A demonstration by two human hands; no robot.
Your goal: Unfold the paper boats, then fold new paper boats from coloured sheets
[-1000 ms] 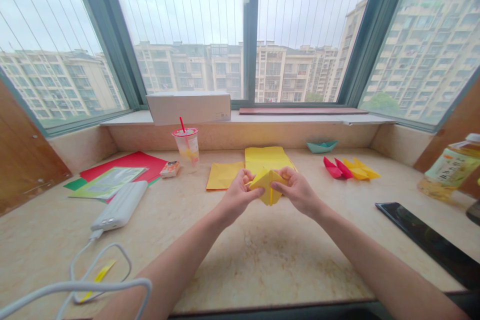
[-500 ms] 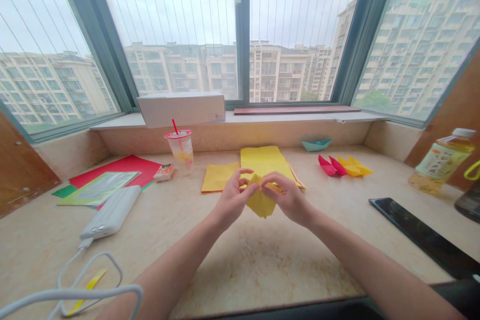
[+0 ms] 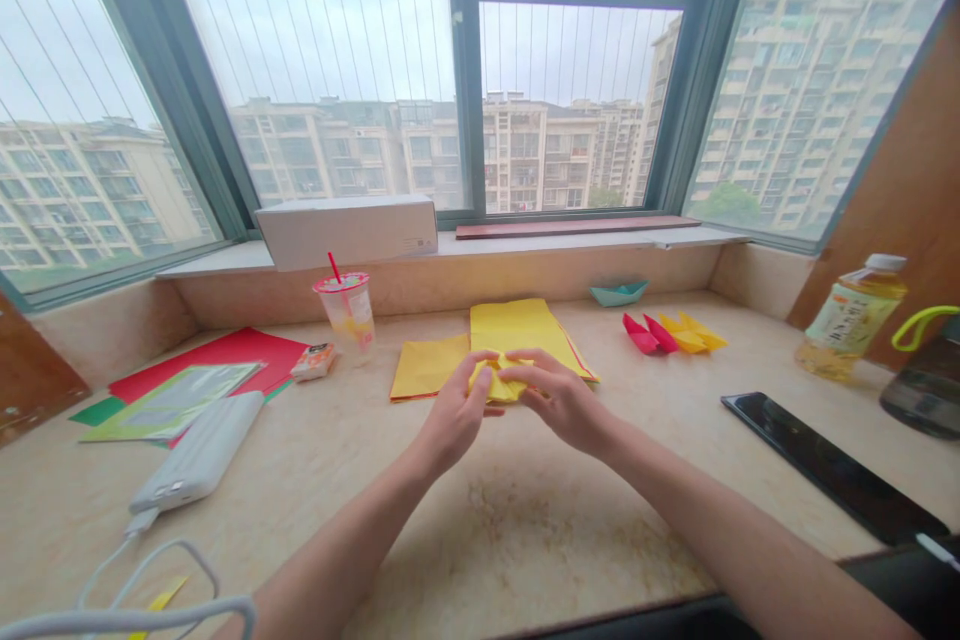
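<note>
A folded piece of yellow paper [image 3: 501,382] is held between both hands just above the stone counter [image 3: 525,520]. My left hand [image 3: 454,413] grips its left side with thumb and fingers pinched. The fingers of my right hand [image 3: 561,402] are closed over its right side, hiding much of the paper. Just behind the hands lies a stack of yellow sheets [image 3: 517,328] with an orange-yellow sheet [image 3: 420,368] beside it.
Paper boats stand at the back right: teal [image 3: 617,293], red [image 3: 647,334], yellow [image 3: 694,332]. A plastic cup with a straw [image 3: 345,310], red paper [image 3: 217,360], a white power bank [image 3: 196,452] and its cable lie left. A phone [image 3: 829,465] and bottle [image 3: 847,318] sit right.
The hands have lowered the yellow paper toward the counter and closed over it, flattening it. The view has shifted right and slightly up.
</note>
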